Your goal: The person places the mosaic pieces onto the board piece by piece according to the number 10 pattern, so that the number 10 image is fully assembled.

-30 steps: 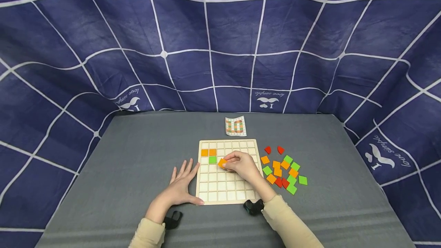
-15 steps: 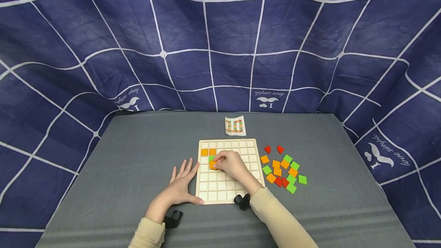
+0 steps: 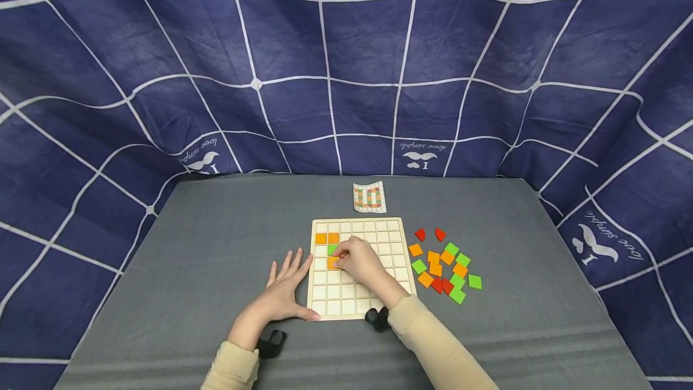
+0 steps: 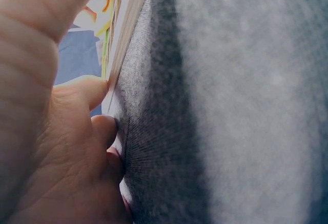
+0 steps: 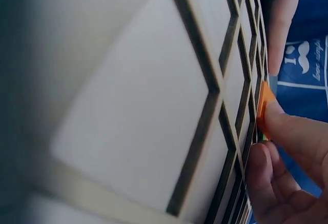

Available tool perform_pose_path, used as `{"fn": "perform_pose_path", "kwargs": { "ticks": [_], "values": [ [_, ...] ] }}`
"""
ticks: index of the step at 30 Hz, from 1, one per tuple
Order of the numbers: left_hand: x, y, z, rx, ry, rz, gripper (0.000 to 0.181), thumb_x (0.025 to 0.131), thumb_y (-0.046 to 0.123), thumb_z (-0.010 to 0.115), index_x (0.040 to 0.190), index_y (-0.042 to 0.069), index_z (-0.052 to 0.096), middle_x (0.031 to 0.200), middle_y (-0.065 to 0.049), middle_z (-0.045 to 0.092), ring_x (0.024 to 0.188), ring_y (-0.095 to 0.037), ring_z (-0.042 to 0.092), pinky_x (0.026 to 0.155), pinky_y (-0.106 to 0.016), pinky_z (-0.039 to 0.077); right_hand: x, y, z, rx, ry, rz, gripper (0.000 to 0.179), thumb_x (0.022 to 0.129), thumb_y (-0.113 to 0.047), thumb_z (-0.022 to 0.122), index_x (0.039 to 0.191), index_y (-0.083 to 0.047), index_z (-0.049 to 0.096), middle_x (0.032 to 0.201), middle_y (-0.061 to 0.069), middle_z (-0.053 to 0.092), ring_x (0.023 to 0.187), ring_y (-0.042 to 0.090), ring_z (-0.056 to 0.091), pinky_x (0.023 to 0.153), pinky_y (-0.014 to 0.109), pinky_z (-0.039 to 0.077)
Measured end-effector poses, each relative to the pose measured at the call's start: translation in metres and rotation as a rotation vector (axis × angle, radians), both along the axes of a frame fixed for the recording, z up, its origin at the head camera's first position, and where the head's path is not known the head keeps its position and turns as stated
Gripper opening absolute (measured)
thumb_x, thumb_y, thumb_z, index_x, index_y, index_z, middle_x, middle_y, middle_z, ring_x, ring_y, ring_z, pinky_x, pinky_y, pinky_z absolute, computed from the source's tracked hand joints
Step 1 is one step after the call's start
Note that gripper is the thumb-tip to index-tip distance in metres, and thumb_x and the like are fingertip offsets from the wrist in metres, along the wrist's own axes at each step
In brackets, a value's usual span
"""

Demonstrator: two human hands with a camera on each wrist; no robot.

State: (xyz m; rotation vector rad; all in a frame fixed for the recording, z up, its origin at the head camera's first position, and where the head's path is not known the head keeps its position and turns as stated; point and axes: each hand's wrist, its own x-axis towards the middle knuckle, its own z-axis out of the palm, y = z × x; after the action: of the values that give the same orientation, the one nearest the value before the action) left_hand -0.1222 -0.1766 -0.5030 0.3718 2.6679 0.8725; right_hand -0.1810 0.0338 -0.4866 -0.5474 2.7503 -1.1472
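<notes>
A pale wooden grid board (image 3: 349, 306) lies on the grey table. My left hand (image 3: 284, 297) rests flat beside it with fingers spread, fingertips at its left edge and thumb at the near left corner. My right hand (image 3: 361, 260) reaches over the board with the thumb on an orange square tile (image 3: 332, 263), its fingers curled close by. In the right wrist view the thumb presses on that orange tile (image 5: 264, 103), which sits in the second column. Just beyond it is a green tile (image 3: 331, 250), partly covered by the fingers. Two orange tiles (image 3: 327, 238) fill cells farther back.
Loose orange, green and red pieces (image 3: 435, 269) lie scattered to the right of the board. Behind the board is a small printed pattern card (image 3: 370, 197) with coloured squares. A blue curtain with white lines (image 3: 357, 107) hangs behind the table.
My right hand has moved left and slightly toward me with the orange tile, bringing it from above the board into the cell in front of the green tile. My left hand stays put.
</notes>
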Motion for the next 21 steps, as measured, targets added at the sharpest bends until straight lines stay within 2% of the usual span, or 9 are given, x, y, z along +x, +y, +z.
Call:
{"fn": "perform_pose_path", "kwargs": {
  "ticks": [2,7,10,13,18,21],
  "values": [
    [0.001,0.0,0.001,-0.004,0.001,0.001,0.13,0.057,0.049,0.093,0.158,0.01,0.02,0.165,-0.019,0.003,0.152,-0.042,-0.004,0.118,-0.064,-0.01,0.001,-0.002,-0.002,0.028,0.04,-0.003,0.007,0.08,-0.009,0.081,0.086,-0.008,0.077,0.08,0.0,0.06,0.069,0.006,0.053,0.062,0.016,0.047],
    [0.001,0.001,0.002,-0.004,0.002,0.005,0.13,0.057,0.048,0.093,0.158,0.01,0.02,0.165,-0.02,0.004,0.152,-0.042,-0.003,0.118,-0.064,-0.01,0.002,-0.004,-0.005,0.057,0.067,-0.017,0.007,0.079,-0.01,0.082,0.084,-0.008,0.077,0.08,0.0,0.061,0.068,0.005,0.054,0.061,0.015,0.048],
    [0.001,0.001,0.001,0.001,0.001,0.007,0.13,0.057,0.048,0.093,0.158,0.009,0.021,0.165,-0.021,0.005,0.152,-0.043,-0.003,0.118,-0.065,-0.009,0.004,-0.001,-0.002,0.022,0.03,-0.02,0.006,0.081,-0.011,0.081,0.085,-0.008,0.077,0.08,0.0,0.061,0.069,0.005,0.054,0.062,0.015,0.048],
    [0.002,0.001,0.001,-0.002,-0.003,0.003,0.131,0.057,0.048,0.093,0.158,0.009,0.02,0.165,-0.021,0.004,0.152,-0.042,-0.003,0.118,-0.064,-0.009,0.004,0.005,0.001,-0.058,-0.049,-0.034,0.006,0.084,-0.013,0.079,0.088,-0.009,0.077,0.082,0.0,0.062,0.07,0.006,0.056,0.062,0.017,0.049],
    [0.002,0.0,0.002,0.01,0.006,-0.003,0.131,0.057,0.048,0.093,0.158,0.009,0.02,0.165,-0.021,0.004,0.152,-0.044,-0.003,0.117,-0.065,-0.01,-0.002,0.025,0.01,-0.191,-0.166,-0.105,0.011,0.087,-0.017,0.075,0.096,-0.01,0.077,0.09,0.001,0.068,0.075,0.008,0.062,0.069,0.023,0.053],
    [0.002,0.0,0.004,0.015,0.001,-0.01,0.131,0.057,0.047,0.093,0.158,0.008,0.019,0.165,-0.021,0.003,0.152,-0.043,-0.004,0.117,-0.065,-0.011,-0.006,0.04,0.015,-0.223,-0.173,-0.159,0.013,0.088,-0.019,0.074,0.098,-0.012,0.078,0.095,0.001,0.072,0.078,0.008,0.064,0.071,0.024,0.054]
  ]
}}
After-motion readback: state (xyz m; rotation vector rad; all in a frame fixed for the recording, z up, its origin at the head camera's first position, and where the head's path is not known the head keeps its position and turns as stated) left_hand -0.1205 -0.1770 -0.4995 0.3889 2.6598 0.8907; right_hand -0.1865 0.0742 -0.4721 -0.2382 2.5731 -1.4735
